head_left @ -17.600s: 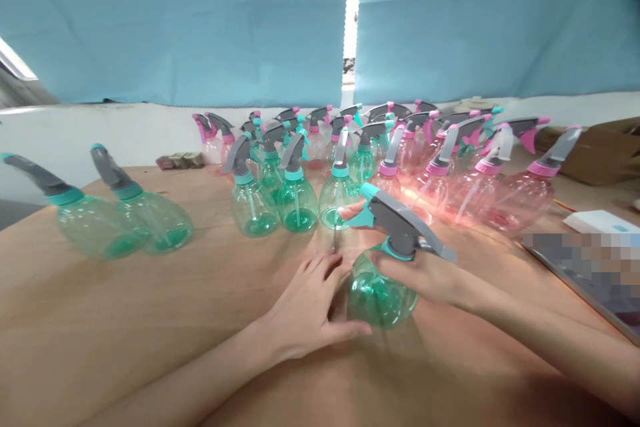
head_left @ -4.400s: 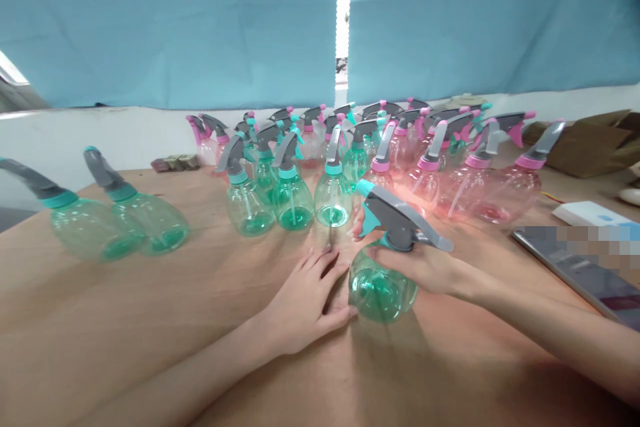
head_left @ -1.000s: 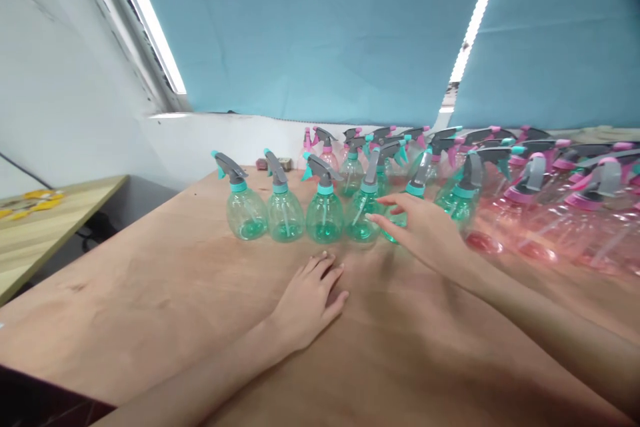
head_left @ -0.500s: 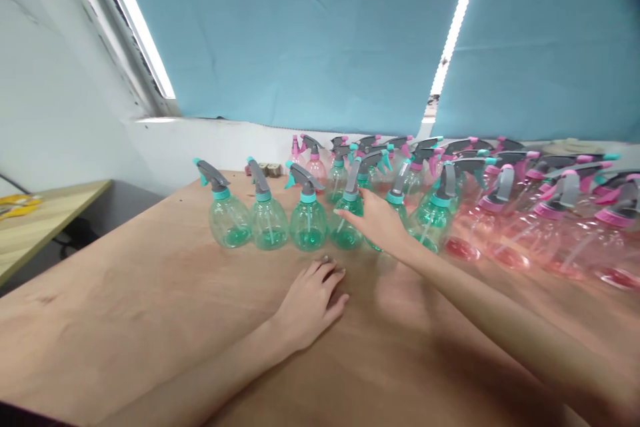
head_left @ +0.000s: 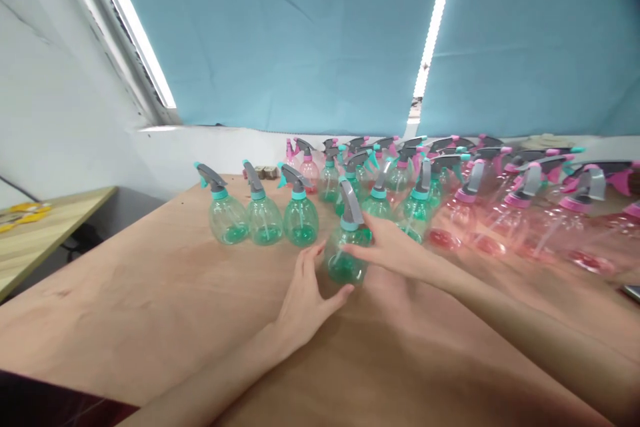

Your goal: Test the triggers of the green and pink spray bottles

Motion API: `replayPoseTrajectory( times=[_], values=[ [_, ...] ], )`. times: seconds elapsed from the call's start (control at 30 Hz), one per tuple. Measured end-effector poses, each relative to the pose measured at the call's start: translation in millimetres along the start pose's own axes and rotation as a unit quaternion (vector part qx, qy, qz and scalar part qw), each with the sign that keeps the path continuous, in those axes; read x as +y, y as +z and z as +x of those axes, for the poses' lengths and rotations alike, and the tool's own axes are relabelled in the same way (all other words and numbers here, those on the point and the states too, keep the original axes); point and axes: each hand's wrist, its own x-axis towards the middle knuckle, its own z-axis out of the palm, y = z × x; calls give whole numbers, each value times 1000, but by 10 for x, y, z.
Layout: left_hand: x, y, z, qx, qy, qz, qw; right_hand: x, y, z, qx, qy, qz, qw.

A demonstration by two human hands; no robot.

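Note:
A green spray bottle [head_left: 345, 257] with a grey trigger head and turquoise collar is in front of me, pulled forward of its row. My right hand [head_left: 385, 247] grips it from the right, thumb across the front; its other fingers are mostly hidden behind. On the bottle's left, my left hand [head_left: 307, 297] is spread in a wide curve, thumb apart from the fingers. Its fingertips come close to the bottle; I cannot tell whether they touch. Three green spray bottles stand to the left, the nearest one [head_left: 301, 220] just beyond my left fingertips.
Several pink spray bottles [head_left: 490, 230] stand in rows at the right, with mixed green and pink ones behind. All rest on a wooden table [head_left: 165, 293]. Small blocks [head_left: 267, 172] lie near the back wall. A second table [head_left: 60, 220] at the left bears something yellow [head_left: 23, 215].
My right hand has drawn the green spray bottle out of the row toward me. My left hand has risen from the tabletop and spread its fingers beside the bottle. The view has shifted slightly right.

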Motion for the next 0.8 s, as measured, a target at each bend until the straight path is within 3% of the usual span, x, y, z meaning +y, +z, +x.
replayPoseTrajectory(
  times=[0.1,0.2,0.4,0.57,0.7,0.8],
  values=[
    [134,120,-19,-49,7,-94,994,91,-136,-233,-76,-73,100,989],
    [268,257,-36,-94,12,-137,986,192,-250,-422,-94,-70,133,984],
    [515,584,31,-110,17,-172,979,222,-458,-654,-6,-9,165,986],
    [766,900,138,-131,78,-192,969,194,-637,-771,92,-4,158,983],
    [865,1076,151,-144,63,-149,976,334,-697,-867,119,-1,164,979],
    [848,1081,168,-174,55,-104,978,509,-689,-898,109,-24,189,976]
  ],
)
